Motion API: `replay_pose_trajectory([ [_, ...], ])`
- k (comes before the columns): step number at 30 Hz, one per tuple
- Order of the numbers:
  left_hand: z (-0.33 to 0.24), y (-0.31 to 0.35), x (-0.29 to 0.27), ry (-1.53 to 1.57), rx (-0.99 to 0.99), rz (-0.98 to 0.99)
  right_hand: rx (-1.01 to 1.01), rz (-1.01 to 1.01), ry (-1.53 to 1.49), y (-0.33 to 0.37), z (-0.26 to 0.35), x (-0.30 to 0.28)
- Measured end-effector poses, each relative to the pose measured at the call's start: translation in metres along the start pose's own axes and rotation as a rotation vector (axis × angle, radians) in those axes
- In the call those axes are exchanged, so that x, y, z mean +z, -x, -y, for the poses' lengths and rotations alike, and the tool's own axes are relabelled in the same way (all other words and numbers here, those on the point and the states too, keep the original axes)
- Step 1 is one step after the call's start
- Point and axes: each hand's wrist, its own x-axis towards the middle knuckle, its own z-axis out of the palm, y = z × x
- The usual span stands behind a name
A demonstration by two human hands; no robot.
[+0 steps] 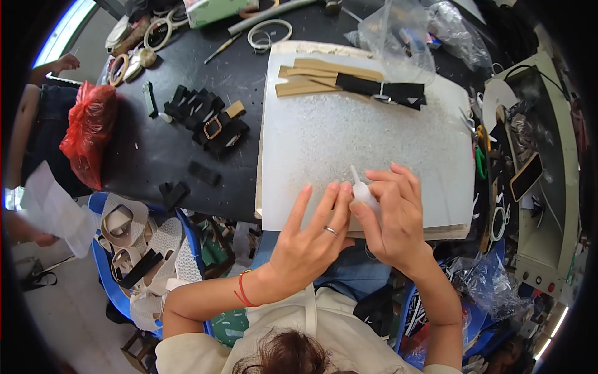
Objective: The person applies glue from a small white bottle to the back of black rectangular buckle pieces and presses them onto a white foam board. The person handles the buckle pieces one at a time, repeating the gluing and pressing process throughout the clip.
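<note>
My right hand (393, 215) is closed round a small white squeeze bottle (363, 192) with a thin pointed nozzle. The nozzle tilts up and away over the white work board (436, 143). My left hand (311, 243) lies beside the bottle with its fingers stretched out, fingertips at the near part of the board; whether they touch the bottle, I cannot tell. Tan strips (305, 87) lie at the board's far side, and black straps (398, 93) with a small metal buckle rest over their right ends. Small glittering bits are scattered on the board.
Black straps with buckles (198, 111) lie on the dark table at left, near a red plastic bag (93, 128). A blue basket (198, 240) holds beige woven pieces. Green-handled scissors (479, 161) and a phone (526, 176) are at right. Another person's hand (65, 63) shows at far left.
</note>
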Motion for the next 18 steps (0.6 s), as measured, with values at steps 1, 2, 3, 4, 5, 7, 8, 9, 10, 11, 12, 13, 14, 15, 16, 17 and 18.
replay_pose_trajectory([
  [1, 0.004, -0.002, -0.007, 0.070, -0.013, 0.014, 0.012, -0.007, -0.036, 0.002, -0.002, 0.001],
  [2, 0.009, -0.004, -0.013, 0.140, -0.025, 0.030, 0.024, -0.014, -0.071, 0.006, -0.006, 0.002],
  [3, 0.016, -0.005, -0.017, 0.230, -0.050, 0.018, 0.027, -0.018, -0.109, 0.009, -0.010, 0.004],
  [4, 0.022, -0.008, -0.020, 0.325, -0.073, 0.006, 0.079, -0.030, -0.143, 0.014, -0.012, 0.001],
  [5, 0.028, -0.013, -0.022, 0.422, -0.093, -0.006, 0.130, -0.042, -0.177, 0.022, -0.012, -0.003],
  [7, 0.034, -0.015, -0.016, 0.457, -0.108, -0.080, 0.242, -0.100, -0.306, 0.033, -0.006, -0.002],
  [8, 0.036, -0.016, -0.010, 0.458, -0.114, -0.103, 0.292, -0.156, -0.387, 0.034, -0.001, -0.002],
  [9, 0.037, -0.019, -0.007, 0.464, -0.113, -0.128, 0.343, -0.215, -0.460, 0.034, 0.003, -0.001],
  [10, 0.035, -0.021, -0.007, 0.453, -0.100, -0.201, 0.392, -0.275, -0.534, 0.035, 0.006, -0.001],
  [11, 0.036, -0.020, -0.009, 0.542, -0.166, -0.158, 0.441, -0.282, -0.553, 0.037, 0.009, -0.001],
  [12, 0.039, -0.017, -0.011, 0.629, -0.231, -0.112, 0.491, -0.292, -0.573, 0.039, 0.012, 0.000],
  [13, 0.041, -0.016, -0.013, 0.715, -0.297, -0.065, 0.540, -0.301, -0.594, 0.039, 0.013, 0.000],
  [14, 0.044, -0.020, -0.012, 0.612, -0.284, -0.112, 0.538, -0.286, -0.565, 0.038, 0.011, -0.001],
  [15, 0.049, -0.024, -0.012, 0.503, -0.276, -0.155, 0.538, -0.269, -0.544, 0.036, 0.011, 0.000],
  [16, 0.053, -0.027, -0.012, 0.394, -0.268, -0.198, 0.536, -0.252, -0.523, 0.034, 0.010, 0.002],
  [17, 0.055, -0.027, -0.013, 0.416, -0.286, -0.216, 0.540, -0.258, -0.531, 0.033, 0.009, 0.004],
  [18, 0.056, -0.027, -0.011, 0.443, -0.303, -0.232, 0.548, -0.264, -0.533, 0.033, 0.008, 0.007],
])
